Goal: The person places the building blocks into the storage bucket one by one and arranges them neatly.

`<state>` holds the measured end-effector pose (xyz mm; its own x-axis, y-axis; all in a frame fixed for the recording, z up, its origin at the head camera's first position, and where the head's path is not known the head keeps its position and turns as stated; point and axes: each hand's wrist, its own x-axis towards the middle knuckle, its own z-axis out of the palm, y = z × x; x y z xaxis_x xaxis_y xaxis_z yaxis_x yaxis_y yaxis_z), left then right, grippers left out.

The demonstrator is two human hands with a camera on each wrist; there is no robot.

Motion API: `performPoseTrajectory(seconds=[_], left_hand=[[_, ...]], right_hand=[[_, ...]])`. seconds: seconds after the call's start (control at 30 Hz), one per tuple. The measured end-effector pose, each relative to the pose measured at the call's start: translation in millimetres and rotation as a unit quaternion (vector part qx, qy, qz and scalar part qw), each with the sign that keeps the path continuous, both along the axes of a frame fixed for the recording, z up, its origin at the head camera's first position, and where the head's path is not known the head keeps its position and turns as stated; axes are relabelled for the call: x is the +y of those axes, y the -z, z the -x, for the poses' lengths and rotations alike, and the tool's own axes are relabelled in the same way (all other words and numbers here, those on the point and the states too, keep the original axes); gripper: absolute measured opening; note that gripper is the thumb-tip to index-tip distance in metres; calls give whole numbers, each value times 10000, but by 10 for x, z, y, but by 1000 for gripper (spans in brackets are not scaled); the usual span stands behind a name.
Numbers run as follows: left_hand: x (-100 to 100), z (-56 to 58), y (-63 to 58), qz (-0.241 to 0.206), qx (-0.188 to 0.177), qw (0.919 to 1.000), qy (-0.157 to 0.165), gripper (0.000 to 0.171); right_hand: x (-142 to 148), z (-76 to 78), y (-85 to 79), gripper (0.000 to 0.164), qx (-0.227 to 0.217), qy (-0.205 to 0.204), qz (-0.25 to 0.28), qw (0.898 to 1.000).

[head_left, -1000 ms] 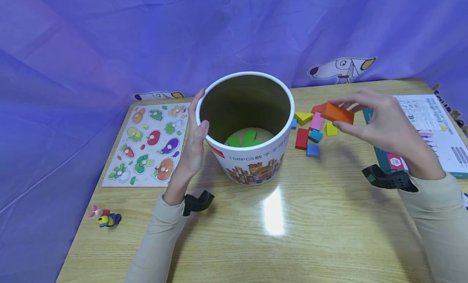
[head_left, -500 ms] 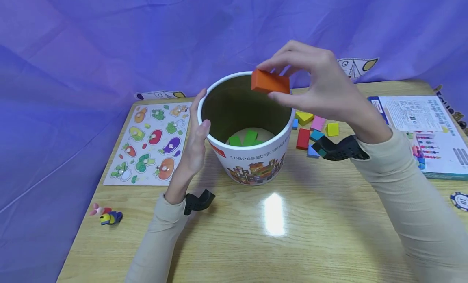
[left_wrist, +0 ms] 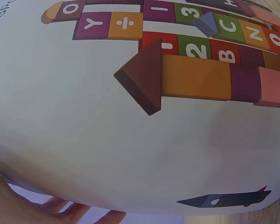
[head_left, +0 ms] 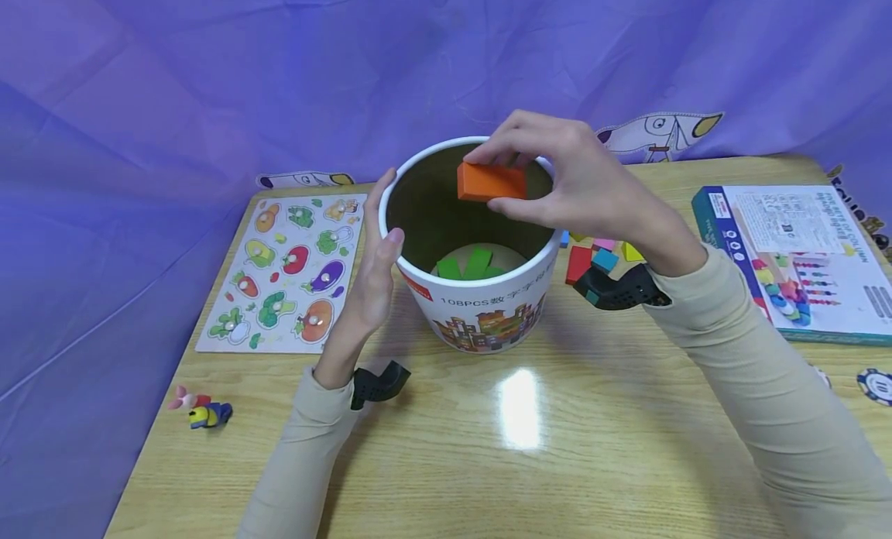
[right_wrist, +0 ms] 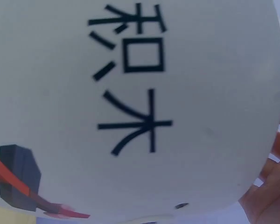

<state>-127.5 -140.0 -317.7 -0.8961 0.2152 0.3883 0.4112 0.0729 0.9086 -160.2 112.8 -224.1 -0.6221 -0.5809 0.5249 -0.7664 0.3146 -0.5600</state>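
Inside the mouth of a white bucket (head_left: 502,295), my right hand (head_left: 564,167) pinches an orange rectangular block (head_left: 491,182) between thumb and fingers. In the right wrist view, the bucket's printed wall (right_wrist: 210,116) covers most of the picture, and part of my right hand (right_wrist: 270,196) shows at the right edge. My left hand (head_left: 369,279) rests against the bucket's left side, thumb and fingertips near the rim. The left wrist view shows the bucket's pictured side (left_wrist: 130,158) with my left fingers (left_wrist: 77,210) partly hidden beyond its edge. Green blocks (head_left: 477,263) lie on the bucket's floor.
Right of the bucket lie a red block (head_left: 578,263), a teal block (head_left: 605,259) and several others, partly behind my right wrist. A flat toy box (head_left: 787,221) is farther right. At left sit a vegetable puzzle board (head_left: 279,276) and small figures (head_left: 209,414). Poker chips (head_left: 874,386) lie at right.
My right hand has carried the orange block leftward from over the loose blocks to the bucket, then slightly lower into its mouth. My left hand stays on the bucket's side.
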Motion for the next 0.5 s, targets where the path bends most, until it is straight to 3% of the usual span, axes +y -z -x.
performPoseTrajectory(seconds=[0.23,0.5], left_hand=[[3,12,-1,69,43,10000,-26,88],[-7,2,2,31,40,10000,-1,87]], right_hand=[[2,19,26,38,61,59,-88,9999],[-16,28,-1,38,90,-138,15,9999]])
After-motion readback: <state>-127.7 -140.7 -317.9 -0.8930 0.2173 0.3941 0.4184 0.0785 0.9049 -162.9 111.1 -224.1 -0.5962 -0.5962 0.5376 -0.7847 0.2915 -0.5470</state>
